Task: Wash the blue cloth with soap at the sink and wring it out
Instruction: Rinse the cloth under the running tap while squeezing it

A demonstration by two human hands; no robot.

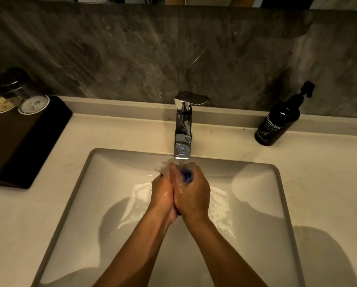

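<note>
The blue cloth (187,175) is bunched small between my palms, and only a blue patch shows near my fingertips. My left hand (163,190) and my right hand (192,193) press together around it, over the middle of the white sink (256,193). Water runs from the chrome faucet (182,129) straight onto the cloth and my fingers. White suds lie in the basin under my hands. A dark hand wash pump bottle (279,119) stands on the counter to the right of the faucet.
A black tray (24,146) sits on the counter at the left, holding upturned glasses (18,92) with paper caps. A grey stone wall rises behind the counter. Beige countertop (329,183) surrounds the basin.
</note>
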